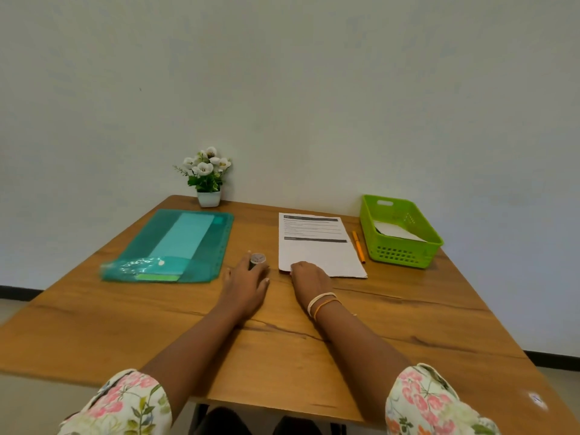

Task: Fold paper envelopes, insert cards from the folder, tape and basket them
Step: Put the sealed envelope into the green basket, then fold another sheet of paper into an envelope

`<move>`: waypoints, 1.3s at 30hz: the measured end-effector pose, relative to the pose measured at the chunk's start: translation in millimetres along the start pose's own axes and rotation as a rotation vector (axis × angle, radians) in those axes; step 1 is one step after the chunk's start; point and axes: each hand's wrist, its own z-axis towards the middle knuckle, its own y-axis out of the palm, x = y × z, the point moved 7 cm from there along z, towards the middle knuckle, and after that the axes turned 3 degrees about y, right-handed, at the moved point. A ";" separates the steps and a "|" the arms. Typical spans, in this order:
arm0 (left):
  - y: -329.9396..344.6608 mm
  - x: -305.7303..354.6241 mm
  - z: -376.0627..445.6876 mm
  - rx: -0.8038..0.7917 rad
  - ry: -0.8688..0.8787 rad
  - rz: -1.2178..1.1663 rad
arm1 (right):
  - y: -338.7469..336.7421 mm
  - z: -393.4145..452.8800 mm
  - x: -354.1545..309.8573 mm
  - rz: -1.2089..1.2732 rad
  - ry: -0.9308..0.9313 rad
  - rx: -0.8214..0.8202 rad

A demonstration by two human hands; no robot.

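L hand [248,279] on tape roll [257,259], R hand [309,279] on paper [317,249].
Wood table [408,315]: teal folder [175,246] at left, green basket [400,233] w/ white paper inside at right, orange pen [358,246] btwn paper & basket, flower pot [208,177] at back.

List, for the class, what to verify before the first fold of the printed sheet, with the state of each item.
1. Printed white paper sheet lies flat on the wooden table: ok.
2. Right hand rests on the sheet's near corner: ok.
3. Left hand free: not ok, it touches a small grey tape roll.
4. Teal plastic folder holds cards: ok.
5. Green plastic basket within reach: ok.
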 end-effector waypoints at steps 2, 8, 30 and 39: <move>3.5 -2.9 3.7 -0.018 -0.010 -0.001 | 1.2 2.4 0.7 -0.014 0.005 0.015; 4.7 -12.8 18.1 -0.030 -0.032 0.033 | -0.1 -2.4 20.6 0.139 0.149 0.172; -36.7 -19.9 -13.3 0.339 -0.133 -0.662 | -29.2 -84.6 110.9 0.958 0.345 0.335; -44.9 -29.8 -36.8 0.293 -0.283 -0.892 | -36.1 -103.1 131.6 0.878 0.200 0.008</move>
